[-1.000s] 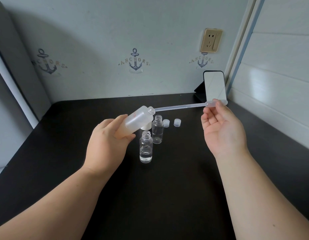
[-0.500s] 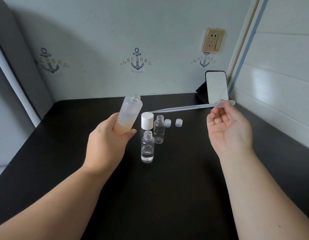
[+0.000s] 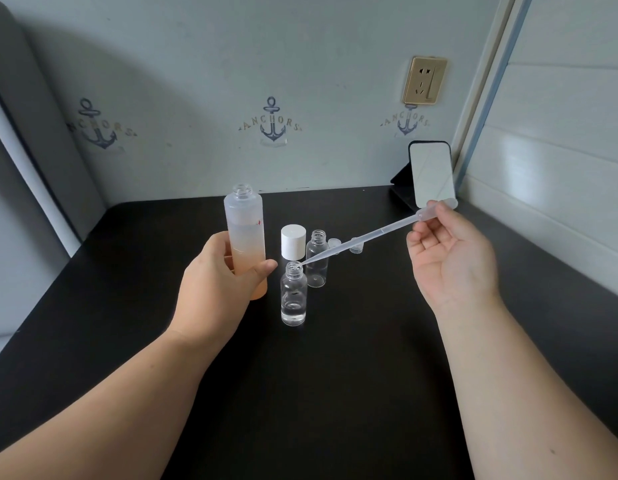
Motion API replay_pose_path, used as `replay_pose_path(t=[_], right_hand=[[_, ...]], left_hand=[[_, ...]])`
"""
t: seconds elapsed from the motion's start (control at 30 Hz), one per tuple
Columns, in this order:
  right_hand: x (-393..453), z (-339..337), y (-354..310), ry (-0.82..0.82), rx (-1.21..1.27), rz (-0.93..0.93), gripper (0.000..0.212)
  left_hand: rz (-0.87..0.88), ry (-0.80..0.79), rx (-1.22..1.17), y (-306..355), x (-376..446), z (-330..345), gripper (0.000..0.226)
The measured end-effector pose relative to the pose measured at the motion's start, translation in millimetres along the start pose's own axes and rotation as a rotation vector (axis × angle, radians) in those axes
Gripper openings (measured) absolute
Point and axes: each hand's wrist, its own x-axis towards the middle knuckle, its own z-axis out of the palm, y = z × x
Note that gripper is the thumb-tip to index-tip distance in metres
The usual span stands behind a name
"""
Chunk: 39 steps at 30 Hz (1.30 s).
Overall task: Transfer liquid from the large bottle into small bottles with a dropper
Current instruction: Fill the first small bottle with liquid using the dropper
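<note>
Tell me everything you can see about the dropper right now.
The dropper is a long, thin pipette of translucent, plastic-looking material, with a soft bulb at one end tapering to a fine tip. It slants down from upper right to lower left. The right hand pinches its bulb in front of the small mirror. Its tip sits at the open mouth of the nearer small bottle, crossing in front of the farther small bottle. Whether it holds liquid is too faint to tell.

A propped mirror (image 3: 432, 174) (black-framed) beneath a gold wall socket (image 3: 424, 80).
</note>
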Motion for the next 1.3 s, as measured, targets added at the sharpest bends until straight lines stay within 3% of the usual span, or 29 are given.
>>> replay_pose_path(t=[0.2,0.33,0.43,0.53,0.63,0.8,1.0,1.3], right_hand=[[-0.2,-0.2,0.3,-0.004,-0.016,0.003,0.021],[-0.2,1.0,0.1,-0.002,-0.009,-0.001,0.022],[-0.6,1.5,-0.1,-0.002,-0.009,-0.002,0.022],[-0.9,1.9,0.0,-0.003,-0.011,-0.005,0.021],[-1.2,2.5,-0.9,-0.004,-0.010,-0.010,0.021],[-2.0,2.9,-2.4,-0.012,-0.024,-0.021,0.024],[-3.7,4.1,-5.5,-0.012,-0.024,-0.038,0.024],[-4.5,4.9,-6.6,-0.029,-0.020,-0.055,0.022]], left_hand=[[0.050,-0.057,-0.087,1.5,-7.7,-7.4,0.042],[0.146,0.146,-0.126,3.5,-14.4,-17.5,0.037],[0.299,0.236,-0.106,9.2,-22.3,-23.3,0.020],[0.428,0.093,-0.029,11.9,-28.4,-21.4,0.007],[0.496,-0.117,0.118,17.7,-28.9,-16.5,0.029],[0.365,-0.319,0.169,17.3,-25.2,-3.9,0.037],[0.374,-0.332,0.174,14.2,-23.1,-0.9,0.020],[0.396,-0.327,0.131,12.9,-23.6,-2.6,0.026]])
